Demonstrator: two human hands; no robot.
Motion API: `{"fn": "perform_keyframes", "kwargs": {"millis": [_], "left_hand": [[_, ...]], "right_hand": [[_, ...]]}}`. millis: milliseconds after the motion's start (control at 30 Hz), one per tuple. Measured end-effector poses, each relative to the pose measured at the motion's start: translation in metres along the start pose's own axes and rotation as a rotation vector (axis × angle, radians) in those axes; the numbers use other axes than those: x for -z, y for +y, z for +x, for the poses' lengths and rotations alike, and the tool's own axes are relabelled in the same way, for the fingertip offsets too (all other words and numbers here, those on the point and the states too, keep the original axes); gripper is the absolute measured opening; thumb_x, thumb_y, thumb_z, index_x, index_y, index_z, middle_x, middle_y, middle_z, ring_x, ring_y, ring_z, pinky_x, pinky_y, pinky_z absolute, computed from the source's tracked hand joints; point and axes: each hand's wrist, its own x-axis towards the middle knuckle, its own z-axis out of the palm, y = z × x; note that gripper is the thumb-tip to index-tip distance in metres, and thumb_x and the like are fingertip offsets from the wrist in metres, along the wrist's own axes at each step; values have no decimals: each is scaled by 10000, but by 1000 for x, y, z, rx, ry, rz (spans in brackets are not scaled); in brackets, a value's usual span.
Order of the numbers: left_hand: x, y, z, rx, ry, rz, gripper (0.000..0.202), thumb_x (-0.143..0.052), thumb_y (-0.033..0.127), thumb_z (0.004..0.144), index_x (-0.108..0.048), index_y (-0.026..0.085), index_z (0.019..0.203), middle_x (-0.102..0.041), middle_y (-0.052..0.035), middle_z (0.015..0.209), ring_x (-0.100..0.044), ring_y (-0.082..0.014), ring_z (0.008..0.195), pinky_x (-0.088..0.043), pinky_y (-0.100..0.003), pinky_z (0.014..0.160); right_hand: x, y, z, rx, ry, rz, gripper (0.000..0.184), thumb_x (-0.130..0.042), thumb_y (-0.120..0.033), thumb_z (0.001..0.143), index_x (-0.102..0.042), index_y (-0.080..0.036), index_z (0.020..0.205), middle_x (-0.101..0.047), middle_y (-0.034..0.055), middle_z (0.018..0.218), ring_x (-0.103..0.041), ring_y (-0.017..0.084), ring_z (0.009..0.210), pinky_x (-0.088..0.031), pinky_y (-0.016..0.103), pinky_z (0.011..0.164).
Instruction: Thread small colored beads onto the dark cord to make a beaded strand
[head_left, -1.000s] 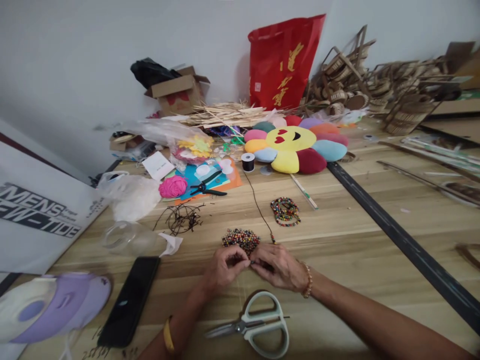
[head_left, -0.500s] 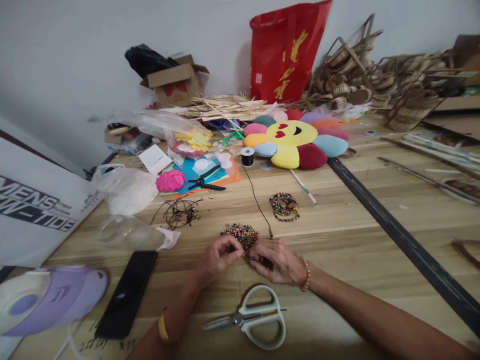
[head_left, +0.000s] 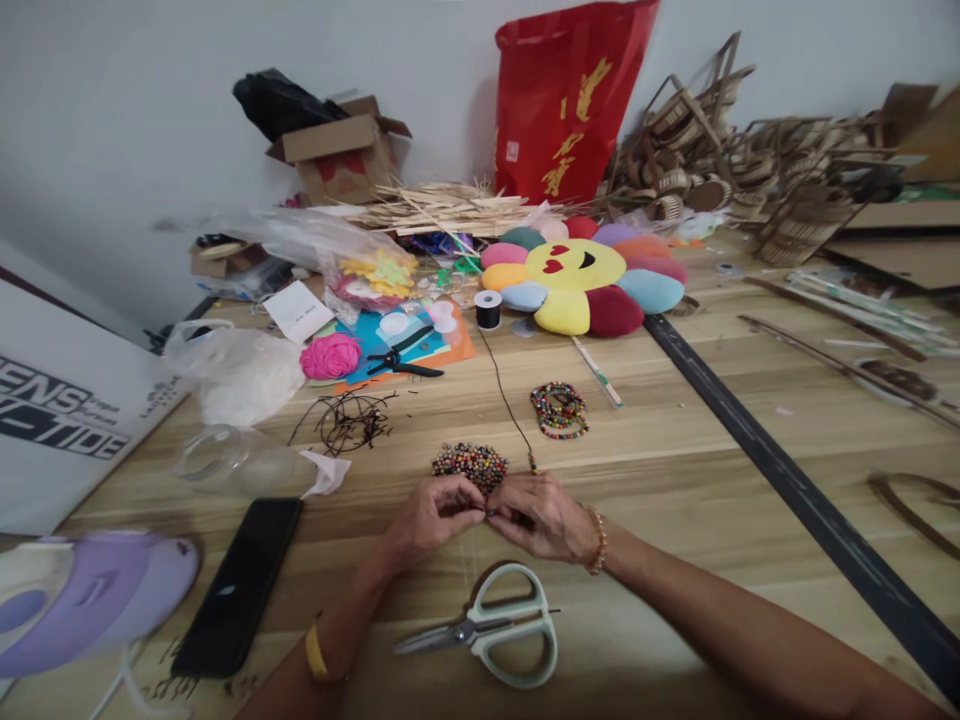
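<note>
Left hand and right hand met fingertip to fingertip beside the bead pile, both grips pinched on the black cord over the tabletop. Probable hazard: a loosened pinch could free the cord end, shedding beads.

Plain white wall behind a cluttered light wooden table, evenly lit

A handicraft workshop. A wooden table carries loose beads, a spool of cord, pliers and, at its front edge, scissors; bundled sticks and half-woven baskets are piled along its far edge.
</note>
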Motion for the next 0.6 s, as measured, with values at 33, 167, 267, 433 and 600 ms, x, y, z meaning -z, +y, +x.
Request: {"fn": "perform_keyframes", "kwargs": {"millis": [33, 167, 267, 433, 600], "left_hand": [[0, -1, 0, 1, -2, 10, 187, -694, 280, 711, -645, 109, 771, -636, -33, 712, -567, -122, 653, -440, -219, 621], [0, -1, 0, 7, -4, 52, 197, -692, 299, 711, -654, 108, 743, -630, -25, 665, -542, -114, 608, -418, -210, 576], [-3, 3, 0, -8, 18, 124, 183, -670, 292, 721, -645, 114, 690, -593, -1, 608, -488, -99, 565, -376, -199, 540], [-5, 6, 0, -62, 24, 183, 202, -621, 304, 743, -618, 122, 655, -532, 23, 567, -421, -91, 538, -330, -198, 523], [-1, 4, 0, -69, 24, 230, 215, -607, 306, 751, -615, 123, 639, -508, 26, 539, -411, -94, 520, -314, -202, 507]], "right_hand": [[0, 0, 0, 4, 1, -4, 86, -495, -213, 907, -539, -170, 847, -584, 22, 684, -537, 136, 622, -409, 237, 591], [-1, 1, 0, 29, -13, -19, 132, -483, -226, 920, -536, -169, 813, -594, 31, 700, -541, 140, 641, -405, 247, 607], [-2, 2, 0, 35, -21, -32, 136, -480, -232, 925, -541, -165, 824, -598, 35, 710, -540, 142, 649, -400, 249, 607], [-2, 0, 3, 48, -25, -69, 159, -467, -238, 936, -539, -164, 815, -585, 26, 690, -530, 135, 629, -401, 243, 603], [1, -5, 6, 27, -6, -56, 175, -450, -245, 951, -540, -164, 825, -585, 24, 687, -527, 131, 620, -397, 238, 588]]}}
